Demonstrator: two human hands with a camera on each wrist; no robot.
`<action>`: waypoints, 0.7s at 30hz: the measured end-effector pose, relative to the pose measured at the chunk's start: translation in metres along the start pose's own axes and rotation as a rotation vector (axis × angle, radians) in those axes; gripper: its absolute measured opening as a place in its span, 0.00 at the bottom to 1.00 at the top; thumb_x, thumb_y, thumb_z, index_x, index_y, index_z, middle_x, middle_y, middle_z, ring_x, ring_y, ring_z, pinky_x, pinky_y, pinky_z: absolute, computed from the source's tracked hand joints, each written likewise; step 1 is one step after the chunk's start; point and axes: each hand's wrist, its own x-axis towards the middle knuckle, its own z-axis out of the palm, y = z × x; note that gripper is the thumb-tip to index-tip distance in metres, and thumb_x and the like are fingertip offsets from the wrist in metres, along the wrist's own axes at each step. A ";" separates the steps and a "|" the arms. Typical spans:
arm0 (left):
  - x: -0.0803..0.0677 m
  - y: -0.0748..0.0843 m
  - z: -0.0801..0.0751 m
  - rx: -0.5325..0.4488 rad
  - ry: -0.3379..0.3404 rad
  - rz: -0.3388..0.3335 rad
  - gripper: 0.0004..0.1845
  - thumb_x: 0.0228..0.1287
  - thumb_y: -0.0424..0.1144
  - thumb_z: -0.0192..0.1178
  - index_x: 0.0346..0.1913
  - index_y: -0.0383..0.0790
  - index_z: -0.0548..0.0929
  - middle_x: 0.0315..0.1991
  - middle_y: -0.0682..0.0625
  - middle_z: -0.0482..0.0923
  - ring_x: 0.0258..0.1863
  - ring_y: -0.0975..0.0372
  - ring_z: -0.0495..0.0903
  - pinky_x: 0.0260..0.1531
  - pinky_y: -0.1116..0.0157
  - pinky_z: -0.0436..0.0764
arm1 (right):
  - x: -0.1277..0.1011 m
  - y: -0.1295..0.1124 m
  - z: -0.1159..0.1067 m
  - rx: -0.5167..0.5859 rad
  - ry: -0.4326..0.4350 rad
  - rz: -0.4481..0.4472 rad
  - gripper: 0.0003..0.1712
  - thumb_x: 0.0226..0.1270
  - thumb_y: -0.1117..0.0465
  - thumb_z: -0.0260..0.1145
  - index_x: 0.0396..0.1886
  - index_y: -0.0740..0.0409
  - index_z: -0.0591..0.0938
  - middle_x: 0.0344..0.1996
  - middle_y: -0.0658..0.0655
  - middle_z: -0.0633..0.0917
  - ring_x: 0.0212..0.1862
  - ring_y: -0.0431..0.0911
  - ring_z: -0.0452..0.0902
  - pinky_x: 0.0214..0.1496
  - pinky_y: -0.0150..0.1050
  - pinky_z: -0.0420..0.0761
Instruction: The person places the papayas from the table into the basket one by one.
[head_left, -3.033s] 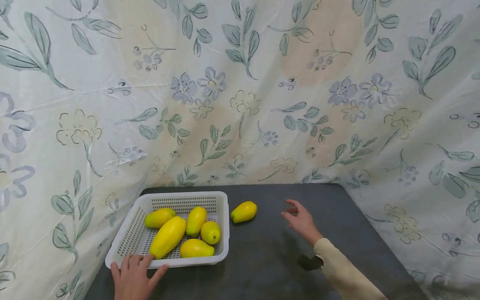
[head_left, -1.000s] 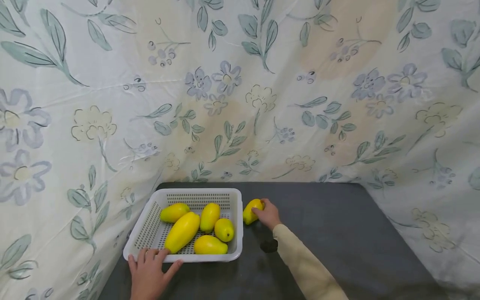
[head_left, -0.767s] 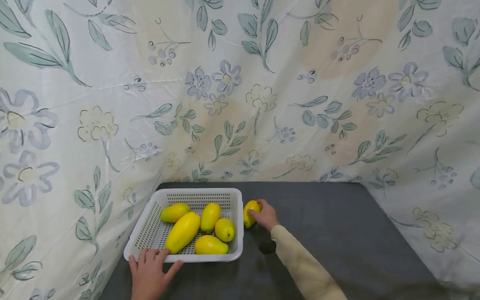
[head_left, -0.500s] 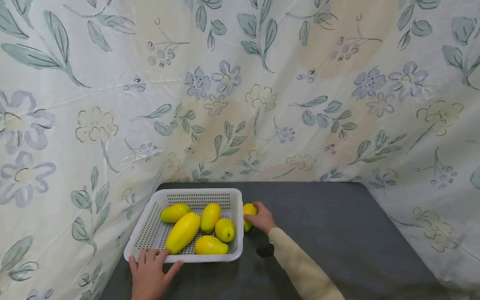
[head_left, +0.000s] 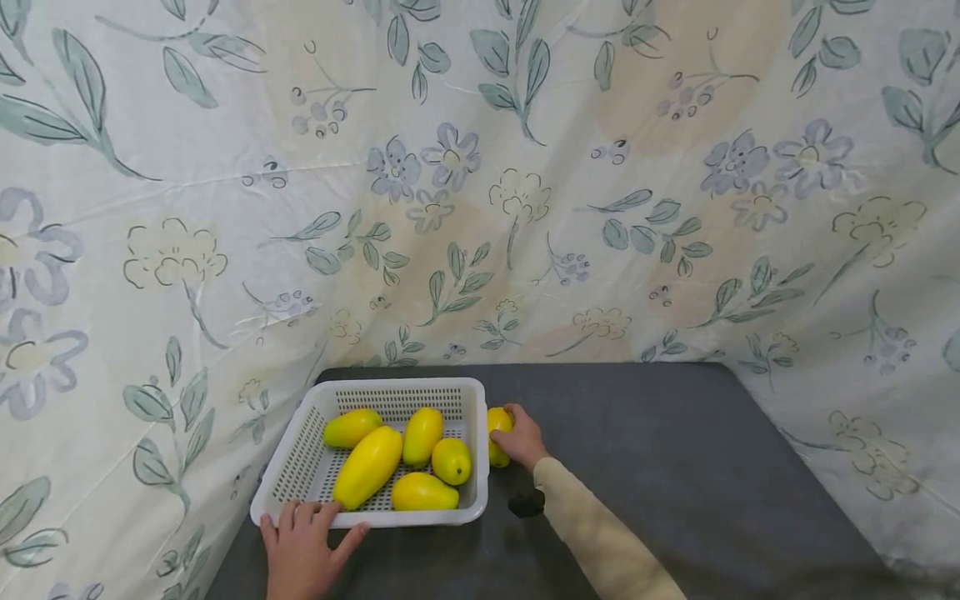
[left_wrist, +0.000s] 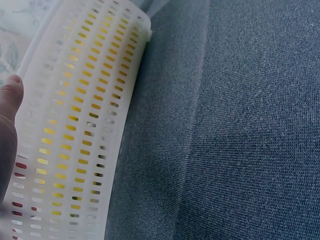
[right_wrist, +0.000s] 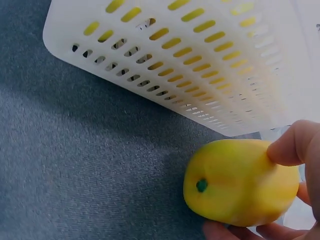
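My right hand (head_left: 522, 437) curls around a yellow mango (head_left: 497, 433) on the dark grey table (head_left: 675, 467), thumb and fingertips (right_wrist: 292, 145) pinching its rounded body just beside the right wall of the white perforated basket (head_left: 474, 467). The fruit sits on the tabletop close against that wall, toward the back left part of the table; the right wrist view shows its green stem spot facing the near edge. My left hand (head_left: 303, 554) rests at the basket's near left corner, fingers spread and laid flat over the rim, with the thumb (left_wrist: 10, 95) pressed against the slotted near wall. The basket stands at the table's left edge, near the back left corner. Five more yellow mangoes (head_left: 367, 467) lie inside it: one long fruit slanting across the middle, smaller ones packed behind and to its right. A floral cloth (head_left: 480, 183) hangs behind the table and drapes along both sides. My cream sleeve (head_left: 600, 542) stretches across the near part of the table.
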 end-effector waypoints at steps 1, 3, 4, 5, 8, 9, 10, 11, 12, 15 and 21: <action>0.000 0.000 0.000 -0.002 -0.001 -0.001 0.36 0.57 0.70 0.64 0.52 0.40 0.85 0.51 0.35 0.80 0.62 0.34 0.66 0.67 0.24 0.42 | 0.000 0.001 0.000 0.008 0.001 0.001 0.38 0.60 0.60 0.70 0.71 0.61 0.70 0.64 0.66 0.78 0.52 0.56 0.78 0.58 0.57 0.83; 0.000 0.001 0.001 -0.006 -0.001 -0.002 0.36 0.57 0.70 0.64 0.52 0.40 0.85 0.51 0.35 0.80 0.61 0.34 0.66 0.67 0.24 0.42 | -0.001 0.002 -0.001 0.028 0.005 0.007 0.38 0.60 0.60 0.70 0.71 0.60 0.71 0.65 0.67 0.77 0.53 0.57 0.78 0.60 0.57 0.83; 0.000 0.002 0.001 -0.008 0.001 -0.002 0.36 0.57 0.69 0.64 0.52 0.40 0.85 0.51 0.35 0.79 0.61 0.34 0.66 0.67 0.24 0.42 | -0.001 0.003 -0.001 0.042 0.007 0.010 0.38 0.60 0.61 0.70 0.71 0.60 0.71 0.65 0.67 0.77 0.54 0.58 0.78 0.60 0.58 0.82; -0.001 0.002 0.001 -0.010 0.001 -0.002 0.36 0.57 0.69 0.64 0.52 0.40 0.85 0.51 0.35 0.79 0.61 0.34 0.66 0.67 0.24 0.42 | -0.001 0.003 -0.002 0.054 0.007 0.014 0.38 0.60 0.61 0.70 0.71 0.61 0.71 0.65 0.67 0.77 0.54 0.58 0.78 0.60 0.58 0.82; -0.001 0.003 0.002 -0.014 0.003 -0.003 0.36 0.57 0.69 0.65 0.52 0.39 0.85 0.51 0.35 0.79 0.62 0.34 0.66 0.67 0.24 0.41 | 0.000 0.005 -0.004 0.102 0.005 0.044 0.38 0.59 0.61 0.70 0.71 0.60 0.71 0.66 0.68 0.76 0.55 0.59 0.77 0.59 0.59 0.83; -0.001 0.003 0.002 -0.014 0.003 -0.003 0.36 0.57 0.69 0.65 0.52 0.40 0.85 0.51 0.35 0.79 0.62 0.34 0.66 0.68 0.24 0.41 | 0.001 0.006 -0.005 0.120 0.002 0.057 0.38 0.60 0.61 0.70 0.71 0.60 0.71 0.66 0.68 0.76 0.55 0.59 0.77 0.58 0.58 0.83; -0.001 0.003 0.002 -0.014 0.002 -0.004 0.36 0.57 0.69 0.65 0.52 0.40 0.85 0.51 0.35 0.79 0.62 0.34 0.66 0.68 0.24 0.41 | 0.001 0.007 -0.006 0.135 -0.004 0.069 0.38 0.60 0.61 0.69 0.72 0.59 0.70 0.66 0.69 0.76 0.55 0.59 0.78 0.57 0.58 0.84; -0.001 0.003 0.003 -0.013 0.001 -0.005 0.36 0.57 0.69 0.65 0.52 0.40 0.85 0.51 0.35 0.79 0.62 0.34 0.66 0.68 0.24 0.41 | 0.002 0.009 -0.007 0.153 -0.009 0.083 0.38 0.60 0.61 0.69 0.72 0.59 0.70 0.66 0.69 0.75 0.55 0.59 0.78 0.55 0.57 0.85; -0.001 0.003 0.003 -0.012 0.000 -0.006 0.36 0.57 0.69 0.65 0.52 0.40 0.85 0.51 0.35 0.79 0.62 0.34 0.66 0.68 0.24 0.41 | 0.002 0.010 -0.008 0.172 -0.011 0.093 0.38 0.61 0.61 0.69 0.72 0.59 0.70 0.66 0.69 0.75 0.54 0.60 0.78 0.52 0.56 0.86; 0.000 0.003 0.004 -0.010 -0.003 -0.010 0.37 0.57 0.70 0.64 0.53 0.40 0.85 0.52 0.35 0.79 0.62 0.34 0.65 0.68 0.24 0.41 | 0.002 0.015 -0.014 0.223 -0.009 0.107 0.38 0.62 0.61 0.68 0.73 0.59 0.70 0.63 0.71 0.76 0.51 0.59 0.79 0.44 0.53 0.89; 0.001 -0.001 0.004 -0.014 0.002 -0.014 0.39 0.57 0.73 0.63 0.54 0.40 0.85 0.52 0.34 0.78 0.63 0.33 0.64 0.68 0.25 0.41 | 0.000 0.021 -0.035 0.296 -0.008 0.091 0.39 0.64 0.58 0.66 0.75 0.59 0.67 0.62 0.72 0.75 0.47 0.58 0.82 0.38 0.46 0.88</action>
